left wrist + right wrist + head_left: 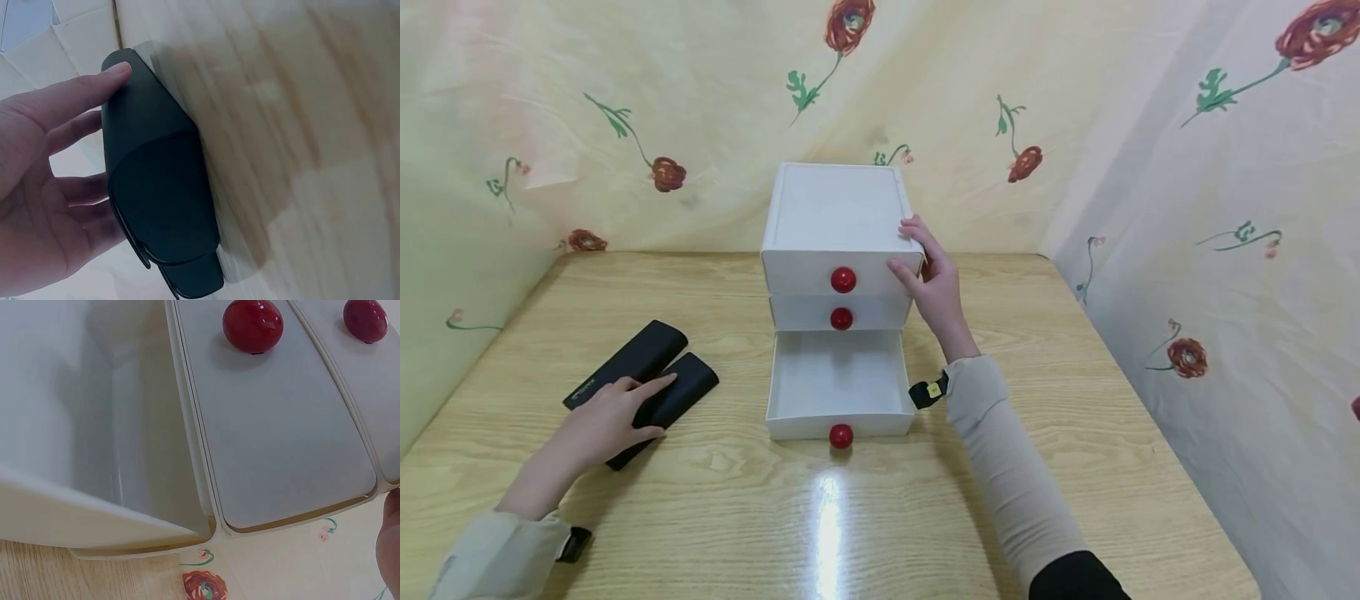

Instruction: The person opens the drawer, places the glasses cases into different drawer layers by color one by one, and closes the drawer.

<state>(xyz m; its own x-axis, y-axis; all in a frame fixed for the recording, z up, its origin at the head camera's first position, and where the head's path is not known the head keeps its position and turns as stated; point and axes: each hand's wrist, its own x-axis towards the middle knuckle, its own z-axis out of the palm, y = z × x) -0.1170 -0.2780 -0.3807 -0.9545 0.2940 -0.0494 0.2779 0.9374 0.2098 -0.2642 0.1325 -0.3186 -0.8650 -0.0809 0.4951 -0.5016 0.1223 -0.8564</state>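
Note:
Two black glasses cases lie side by side on the left of the table. My left hand (606,421) grips the nearer glasses case (688,390), thumb on one side and fingers on the other; the left wrist view shows this case (159,181) close up. Just beyond it lies the farther glasses case (640,358). A white drawer cabinet (842,208) with red round knobs stands at the middle back. My right hand (938,292) holds its upper right corner, thumb on the front face. The bottom drawer (838,383) is pulled out, and its inside (147,425) looks bare.
The wooden table (1037,467) reaches back to a floral cloth (700,100) hanging behind and at both sides. Two upper drawers with red knobs (843,280) are closed above the protruding bottom drawer.

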